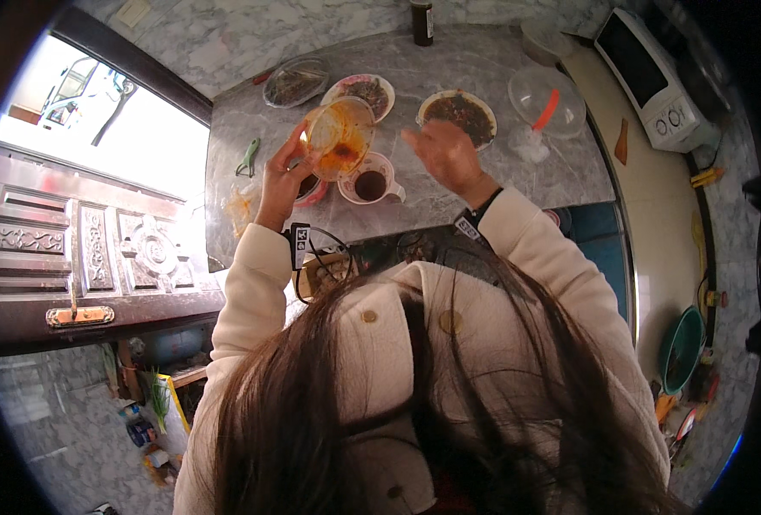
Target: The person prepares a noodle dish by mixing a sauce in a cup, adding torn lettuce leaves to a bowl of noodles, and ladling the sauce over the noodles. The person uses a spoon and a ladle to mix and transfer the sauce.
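My left hand [284, 174] grips a round clear plastic tub [338, 132] by its side. The tub is tilted, its inside smeared with orange-red sauce. Below it stands a white mug [387, 170] with dark liquid; a pink bowl [316, 196], also with dark liquid, is partly covered by the hand and tub. My right hand [445, 158], blurred and seemingly holding nothing, hovers by the near edge of a bowl of dark, chunky food [461, 116]. Behind the tub is a patterned bowl of food [371, 93].
On the grey marbled table [419, 215] are a plastic-covered dish [297, 82], a green peeler [248, 158], a crumpled plastic bag [242, 209], a dark jar [422, 24] and a clear plastic cover [564, 106] with an orange strip. A microwave oven [651, 84] stands right, near a wooden spatula [621, 143].
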### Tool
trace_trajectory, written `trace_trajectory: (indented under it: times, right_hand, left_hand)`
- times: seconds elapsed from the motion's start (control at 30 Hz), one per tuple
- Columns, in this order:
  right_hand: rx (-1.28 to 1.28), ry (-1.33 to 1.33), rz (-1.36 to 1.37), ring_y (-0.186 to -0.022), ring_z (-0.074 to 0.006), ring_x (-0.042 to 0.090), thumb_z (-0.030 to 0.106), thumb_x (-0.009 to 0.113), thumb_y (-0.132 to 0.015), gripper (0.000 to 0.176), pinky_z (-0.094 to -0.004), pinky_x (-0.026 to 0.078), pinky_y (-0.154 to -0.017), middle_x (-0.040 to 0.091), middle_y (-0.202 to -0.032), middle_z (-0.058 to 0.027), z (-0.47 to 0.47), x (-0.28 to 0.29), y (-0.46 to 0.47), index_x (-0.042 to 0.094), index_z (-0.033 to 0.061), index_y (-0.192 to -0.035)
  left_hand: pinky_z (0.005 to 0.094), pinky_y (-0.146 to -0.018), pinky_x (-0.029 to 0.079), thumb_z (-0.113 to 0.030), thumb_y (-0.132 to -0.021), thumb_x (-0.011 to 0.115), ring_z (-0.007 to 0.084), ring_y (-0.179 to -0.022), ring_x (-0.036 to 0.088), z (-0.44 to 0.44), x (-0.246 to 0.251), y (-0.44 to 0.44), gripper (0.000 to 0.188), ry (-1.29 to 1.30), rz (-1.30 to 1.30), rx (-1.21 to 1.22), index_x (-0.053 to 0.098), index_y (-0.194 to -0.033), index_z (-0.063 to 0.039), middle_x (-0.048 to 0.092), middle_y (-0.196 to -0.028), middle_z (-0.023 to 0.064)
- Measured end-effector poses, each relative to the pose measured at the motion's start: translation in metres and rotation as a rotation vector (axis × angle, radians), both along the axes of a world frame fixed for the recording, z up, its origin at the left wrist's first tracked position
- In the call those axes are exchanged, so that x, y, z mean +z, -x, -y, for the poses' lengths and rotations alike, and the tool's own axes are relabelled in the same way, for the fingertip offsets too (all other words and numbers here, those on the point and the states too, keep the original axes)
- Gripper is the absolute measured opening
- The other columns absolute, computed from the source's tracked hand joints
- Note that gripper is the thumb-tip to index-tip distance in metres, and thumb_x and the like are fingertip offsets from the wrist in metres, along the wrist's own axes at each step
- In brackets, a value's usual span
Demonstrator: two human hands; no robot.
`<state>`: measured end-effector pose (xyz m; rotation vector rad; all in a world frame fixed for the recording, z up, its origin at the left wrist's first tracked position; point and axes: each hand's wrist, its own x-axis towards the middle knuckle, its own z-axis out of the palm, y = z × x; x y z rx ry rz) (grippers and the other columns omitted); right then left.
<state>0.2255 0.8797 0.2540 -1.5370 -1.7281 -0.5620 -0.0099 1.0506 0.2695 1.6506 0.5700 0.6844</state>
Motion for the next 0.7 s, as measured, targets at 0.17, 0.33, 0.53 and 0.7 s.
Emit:
trace_trajectory:
  times: [0.17,0.33,0.53,0.7]
  right_hand:
    - [0.09,0.012,-0.133,-0.069,-0.0265,0.057,0.005,0.065,-0.076,0.022,-0.0368,0.047,-0.06,0.056,-0.075,-0.0082,-0.004,-0.007,0.017,0.068,0.0081,-0.098]
    - [-0.019,0.119,-0.125,-0.079,-0.0279,0.061,0.008,0.063,-0.077,0.02,-0.0369,0.051,-0.068,0.062,-0.085,-0.0093,-0.018,-0.004,0.03,0.068,0.0076,-0.096]
    - [0.068,0.024,-0.347,-0.078,-0.029,0.059,0.01,0.064,-0.077,0.02,-0.0385,0.05,-0.069,0.059,-0.084,-0.0099,-0.018,-0.003,0.053,0.068,0.0072,-0.096]
    - [0.173,-0.009,-0.364,-0.077,-0.0291,0.058,0.01,0.064,-0.079,0.02,-0.0398,0.05,-0.068,0.057,-0.085,-0.0114,-0.027,-0.017,0.062,0.069,0.0064,-0.097]
  left_hand:
    - [0.0272,-0.095,0.043,-0.005,-0.087,0.062,0.0132,-0.108,0.054,0.006,0.001,0.0,0.058,0.079,0.062,-0.039,0.041,-0.141,-0.007,0.058,-0.122,0.0078]
    - [0.0297,-0.101,0.038,-0.004,-0.088,0.061,0.0161,-0.119,0.049,0.008,0.001,-0.004,0.06,0.047,0.12,-0.088,0.037,-0.142,-0.002,0.055,-0.129,0.0105]
    - [0.0316,-0.105,0.034,-0.003,-0.087,0.062,0.018,-0.125,0.044,0.01,-0.004,-0.005,0.063,0.111,0.158,-0.087,0.033,-0.143,0.001,0.046,-0.138,0.0117]
    - [0.0328,-0.106,0.034,0.0,-0.088,0.06,0.0193,-0.128,0.042,0.011,-0.003,-0.003,0.064,0.189,0.18,-0.128,0.03,-0.145,-0.001,0.043,-0.141,0.012]
